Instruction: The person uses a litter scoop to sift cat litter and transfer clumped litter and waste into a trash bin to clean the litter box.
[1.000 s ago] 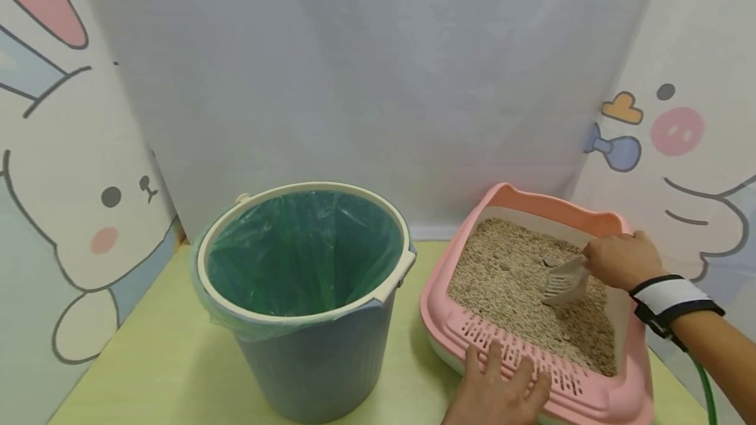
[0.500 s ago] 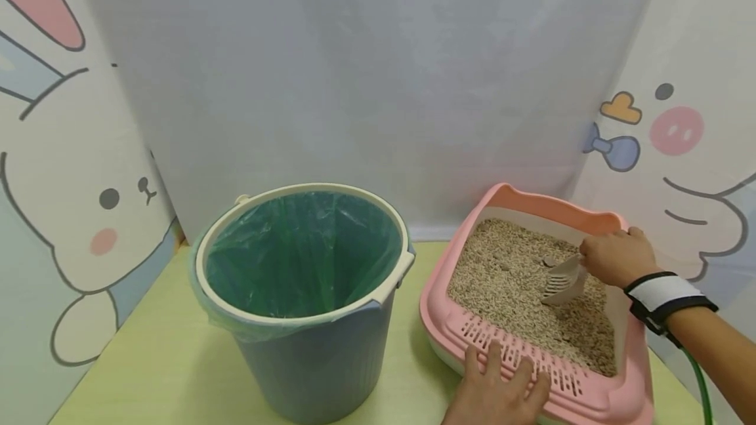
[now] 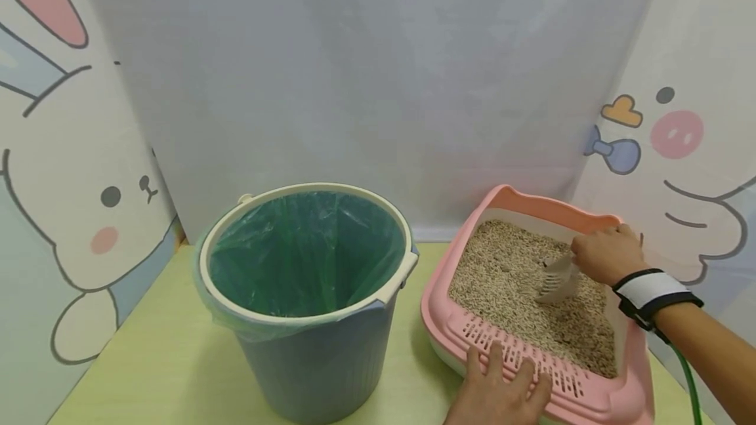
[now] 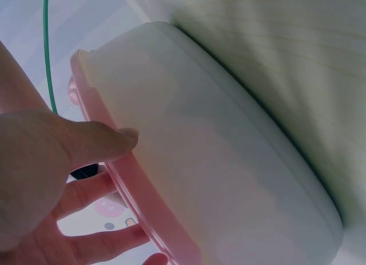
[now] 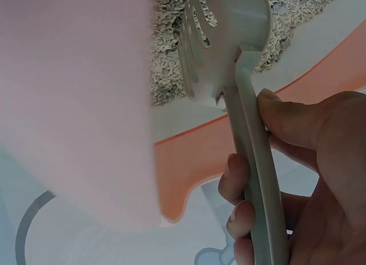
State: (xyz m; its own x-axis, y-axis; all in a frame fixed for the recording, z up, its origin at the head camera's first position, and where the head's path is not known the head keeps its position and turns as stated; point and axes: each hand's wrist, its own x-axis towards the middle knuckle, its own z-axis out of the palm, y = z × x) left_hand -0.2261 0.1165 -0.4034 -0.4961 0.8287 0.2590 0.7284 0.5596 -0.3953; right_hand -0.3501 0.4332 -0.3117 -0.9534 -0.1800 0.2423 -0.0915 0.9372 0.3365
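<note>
A pink-rimmed litter box (image 3: pixel 437 317) holds loose tan litter (image 3: pixel 502 274). My right hand (image 3: pixel 608 256) grips the handle of a beige slotted litter scoop (image 3: pixel 558 281), its head at the litter on the box's right side. The right wrist view shows fingers curled round the scoop's handle (image 5: pixel 257 162). A small dark clump (image 3: pixel 548 261) lies beside the scoop. My left hand (image 3: pixel 499 395) rests on the front rim with straight, spread fingers over the slotted panel (image 3: pixel 514 351). In the left wrist view, its thumb (image 4: pixel 108 140) lies against the box's outer side.
Left of the box stands a grey-blue bucket (image 3: pixel 319 372) with a pale rim, lined with a green plastic bag (image 3: pixel 307 248). Both stand on a pale yellow tabletop (image 3: pixel 159 366). Cloth with cartoon animals hangs around the sides. A green cable (image 3: pixel 688 372) trails from the right wrist.
My right hand has moved slightly left with the litter scoop, whose head has tilted a little. The left hand stays on the rim.
</note>
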